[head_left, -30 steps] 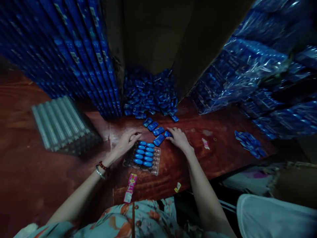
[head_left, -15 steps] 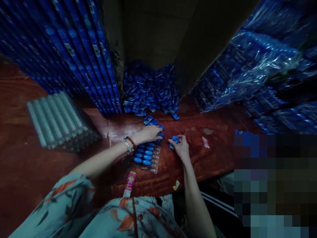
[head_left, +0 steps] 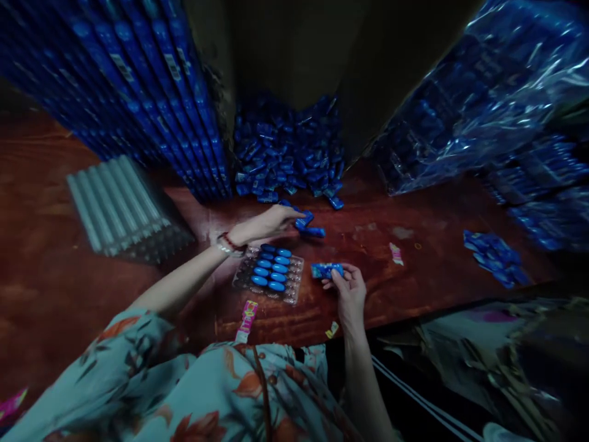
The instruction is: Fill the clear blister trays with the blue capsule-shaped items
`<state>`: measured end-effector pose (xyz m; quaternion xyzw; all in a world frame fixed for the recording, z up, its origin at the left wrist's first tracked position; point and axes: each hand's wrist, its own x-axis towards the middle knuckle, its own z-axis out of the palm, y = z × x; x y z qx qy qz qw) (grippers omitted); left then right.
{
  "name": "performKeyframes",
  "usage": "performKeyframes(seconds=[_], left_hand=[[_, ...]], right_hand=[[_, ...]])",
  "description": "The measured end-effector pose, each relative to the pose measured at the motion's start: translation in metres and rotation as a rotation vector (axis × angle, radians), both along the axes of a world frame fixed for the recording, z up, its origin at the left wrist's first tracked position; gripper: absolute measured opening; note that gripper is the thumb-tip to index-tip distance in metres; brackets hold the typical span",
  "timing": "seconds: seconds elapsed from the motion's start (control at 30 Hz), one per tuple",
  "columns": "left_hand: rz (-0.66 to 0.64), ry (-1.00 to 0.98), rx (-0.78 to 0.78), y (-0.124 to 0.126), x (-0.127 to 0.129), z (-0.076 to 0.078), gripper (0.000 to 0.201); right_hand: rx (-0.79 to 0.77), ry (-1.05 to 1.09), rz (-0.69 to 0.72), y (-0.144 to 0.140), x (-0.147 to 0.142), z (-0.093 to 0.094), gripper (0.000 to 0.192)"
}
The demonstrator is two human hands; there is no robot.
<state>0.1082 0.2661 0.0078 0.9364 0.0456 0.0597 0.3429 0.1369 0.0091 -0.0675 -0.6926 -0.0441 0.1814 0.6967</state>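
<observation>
Since half a second ago the right hand [head_left: 350, 293] has drawn back toward the table's near edge with a blue packet, while the left hand [head_left: 271, 222] has reached farther out, past the tray toward the loose packets.

The reddish wooden table [head_left: 437, 270] carries tall stacks of blue cartons [head_left: 138, 92] at the left, plastic-wrapped blue bundles [head_left: 483, 104] at the right, and a heap of small blue packets [head_left: 289, 153] at the back between them. A stack of clear ribbed trays [head_left: 119, 209] lies at the left.

The left hand's fingers [head_left: 291, 215] are loosely curled, their tips touching the loose blue packets [head_left: 309, 224] lying just ahead of the heap; whether they have closed on one I cannot tell. The right hand's fingers [head_left: 338, 281] are pinched narrow around one blue packet [head_left: 326, 270], held just right of the clear blister tray [head_left: 269, 276]. That tray lies between the two hands, nearer the left wrist, with two rows of glossy blue oval pieces filling its left side and its right pockets bare. The held packet is small, oblong and shiny.
</observation>
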Motion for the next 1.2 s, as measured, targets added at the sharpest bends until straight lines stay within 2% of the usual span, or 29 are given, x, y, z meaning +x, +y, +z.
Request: performKeyframes(seconds=[0.1, 0.13, 0.2, 0.27, 0.33, 0.37, 0.43, 0.5, 0.57, 0.67, 0.73, 0.83, 0.9, 0.97, 1.03, 1.1, 1.2], left_hand=[[0.06, -0.041, -0.017, 0.025, -0.051, -0.002, 0.035], [0.099, -0.052, -0.024, 0.029, -0.063, -0.003, 0.034], [0.108, -0.056, -0.038, 0.03, -0.073, -0.003, 0.031], [-0.001, -0.057, -0.048, 0.021, -0.062, 0.0, 0.028], [-0.158, -0.048, -0.007, 0.002, -0.034, 0.006, 0.027], [-0.232, -0.029, 0.038, -0.009, -0.018, 0.008, 0.026], [-0.376, 0.056, 0.229, -0.031, 0.015, 0.008, 0.029], [-0.466, 0.146, 0.414, -0.049, 0.041, 0.0, 0.033], [-0.495, 0.197, 0.489, -0.061, 0.057, -0.01, 0.036], [-0.485, 0.213, 0.465, -0.061, 0.065, -0.013, 0.041], [-0.437, 0.181, 0.426, -0.05, 0.058, -0.005, 0.04], [-0.292, 0.056, 0.325, -0.024, 0.021, 0.015, 0.032], [-0.171, -0.037, 0.237, -0.005, -0.024, 0.025, 0.034], [0.046, -0.174, 0.025, 0.009, -0.081, 0.026, 0.035], [0.285, -0.206, -0.064, 0.012, -0.138, 0.02, 0.032], [0.451, -0.211, -0.139, 0.005, -0.183, 0.008, 0.025], [0.483, -0.224, -0.174, -0.014, -0.215, -0.015, 0.018]], right_hand=[[-0.008, 0.034, 0.195, -0.006, -0.035, 0.007, 0.037], [-0.016, 0.03, 0.204, -0.005, -0.044, 0.007, 0.037], [-0.025, -0.004, 0.106, -0.003, -0.052, 0.003, 0.038], [-0.024, -0.039, -0.067, 0.0, -0.045, -0.003, 0.042], [-0.012, -0.032, -0.214, 0.0, -0.028, -0.007, 0.047], [-0.001, -0.012, -0.261, -0.001, -0.02, -0.007, 0.049], [0.024, 0.038, -0.302, -0.003, -0.007, -0.005, 0.051], [0.04, 0.065, -0.272, -0.006, -0.006, 0.001, 0.05], [0.033, 0.057, -0.168, -0.007, -0.017, 0.006, 0.046], [-0.011, 0.024, 0.054, -0.008, -0.046, 0.009, 0.039], [-0.06, -0.036, 0.152, -0.008, -0.064, 0.008, 0.036], [-0.157, -0.262, 0.241, -0.007, -0.08, 0.008, 0.027], [-0.187, -0.47, 0.34, -0.006, -0.084, 0.011, 0.021], [-0.146, -0.662, 0.437, -0.004, -0.086, 0.016, 0.027], [-0.081, -0.781, 0.487, 0.001, -0.089, 0.022, 0.037], [-0.05, -0.846, 0.514, 0.009, -0.094, 0.023, 0.042], [-0.086, -0.984, 0.555, 0.027, -0.102, 0.015, 0.044]])
